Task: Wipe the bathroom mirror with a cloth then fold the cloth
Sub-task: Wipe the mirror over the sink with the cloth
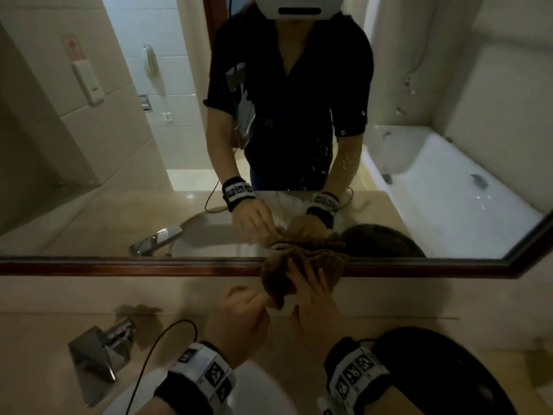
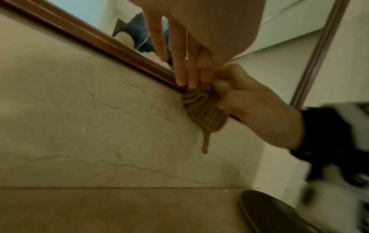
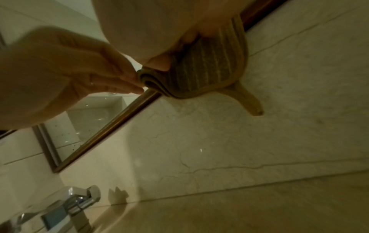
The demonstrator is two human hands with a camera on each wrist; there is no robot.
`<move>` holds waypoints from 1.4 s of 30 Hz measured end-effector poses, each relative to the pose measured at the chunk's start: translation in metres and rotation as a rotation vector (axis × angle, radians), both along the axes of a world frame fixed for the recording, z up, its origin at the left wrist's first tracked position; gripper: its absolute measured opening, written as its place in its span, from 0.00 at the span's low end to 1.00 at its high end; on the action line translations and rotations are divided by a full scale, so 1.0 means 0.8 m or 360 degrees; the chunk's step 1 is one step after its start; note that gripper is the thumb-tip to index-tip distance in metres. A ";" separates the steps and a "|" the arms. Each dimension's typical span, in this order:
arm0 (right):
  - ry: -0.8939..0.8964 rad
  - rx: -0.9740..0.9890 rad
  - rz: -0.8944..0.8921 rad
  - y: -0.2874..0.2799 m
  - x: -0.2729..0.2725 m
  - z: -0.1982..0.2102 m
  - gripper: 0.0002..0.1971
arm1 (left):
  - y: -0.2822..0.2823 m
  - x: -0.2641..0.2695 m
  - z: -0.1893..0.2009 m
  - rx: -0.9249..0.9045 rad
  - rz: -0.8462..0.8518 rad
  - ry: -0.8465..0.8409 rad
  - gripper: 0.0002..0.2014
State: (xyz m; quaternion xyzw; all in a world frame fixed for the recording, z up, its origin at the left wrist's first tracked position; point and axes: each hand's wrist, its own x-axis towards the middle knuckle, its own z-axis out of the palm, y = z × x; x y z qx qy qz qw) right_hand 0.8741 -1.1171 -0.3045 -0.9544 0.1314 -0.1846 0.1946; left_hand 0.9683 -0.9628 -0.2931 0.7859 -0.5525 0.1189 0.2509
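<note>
A brown ribbed cloth is bunched against the wooden bottom frame of the bathroom mirror. My right hand grips the cloth, fingers curled into it, and holds it to the frame. My left hand reaches in from the left, its straight fingertips touching the cloth's folded edge. In the left wrist view the left fingers point down onto the cloth, which the right hand clutches. In the right wrist view a loop hangs from the cloth, with the left hand at its edge.
A chrome faucet stands on the beige stone counter at the left, above a white basin. A dark round object lies on the counter at the right. The mirror reflects a person, a bathtub and tiled walls.
</note>
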 end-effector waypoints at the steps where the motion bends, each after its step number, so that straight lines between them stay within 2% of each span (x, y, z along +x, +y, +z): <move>1: 0.0074 0.0099 0.0029 0.005 0.006 0.003 0.44 | -0.002 -0.012 0.005 -0.0128 -0.0048 0.0111 0.10; 4: 0.0230 0.0254 0.0084 0.006 0.008 0.002 0.39 | -0.019 -0.042 0.000 -0.0408 -0.0037 0.0565 0.10; 6: 0.0155 0.0382 0.0109 0.001 0.000 -0.001 0.36 | -0.036 -0.043 -0.016 -0.0473 0.0130 0.0831 0.16; 7: 0.0026 0.0498 0.0139 -0.001 -0.007 0.002 0.35 | -0.045 -0.042 -0.025 -0.0419 0.0200 0.0855 0.19; 9: -0.0279 0.0722 0.0042 -0.003 -0.022 0.001 0.27 | -0.059 -0.043 -0.043 -0.0277 0.0244 0.0677 0.27; 12: -0.0517 0.0957 -0.0536 -0.018 -0.037 -0.012 0.06 | -0.077 -0.048 -0.067 -0.0094 0.0278 0.0347 0.36; 15: -0.0519 0.1584 -0.0955 -0.049 -0.039 -0.020 0.16 | -0.100 -0.047 -0.085 0.0106 0.0449 0.0182 0.37; 18: -0.0414 0.1893 -0.0984 -0.075 -0.037 -0.019 0.21 | -0.114 -0.036 -0.082 0.0207 0.0528 0.0100 0.37; 20: -0.0425 0.2021 -0.0954 -0.084 -0.033 -0.012 0.20 | -0.120 -0.019 -0.054 0.0184 0.0471 -0.0108 0.34; 23: -0.0392 0.2238 -0.1000 -0.081 -0.027 0.002 0.21 | -0.141 0.004 0.030 -0.0025 0.0397 -0.0519 0.29; 26: -0.0305 0.2366 -0.1012 -0.067 -0.018 0.015 0.25 | -0.172 0.015 0.105 -0.0175 0.0426 -0.0799 0.30; 28: -0.0267 0.2445 -0.1015 -0.060 -0.011 0.020 0.26 | -0.179 0.015 0.118 -0.0184 0.0424 -0.0872 0.32; 30: -0.0258 0.2491 -0.1051 -0.057 -0.004 0.025 0.25 | -0.170 0.019 0.101 -0.0071 0.0376 -0.0965 0.32; 34: -0.0138 0.2511 -0.1107 -0.061 -0.005 0.034 0.22 | -0.120 0.028 0.036 0.0360 0.0233 -0.0949 0.29; 37: -0.0042 0.2601 -0.1065 -0.064 -0.010 0.039 0.20 | -0.093 0.017 0.022 0.0584 0.0270 -0.0752 0.27; 39: -0.0059 0.2573 -0.1069 -0.064 -0.009 0.039 0.23 | -0.101 0.008 0.044 0.0419 0.0401 -0.0621 0.27; 42: 0.0026 0.2492 -0.1098 -0.065 -0.006 0.039 0.26 | -0.143 0.003 0.124 -0.0156 0.0641 -0.0618 0.31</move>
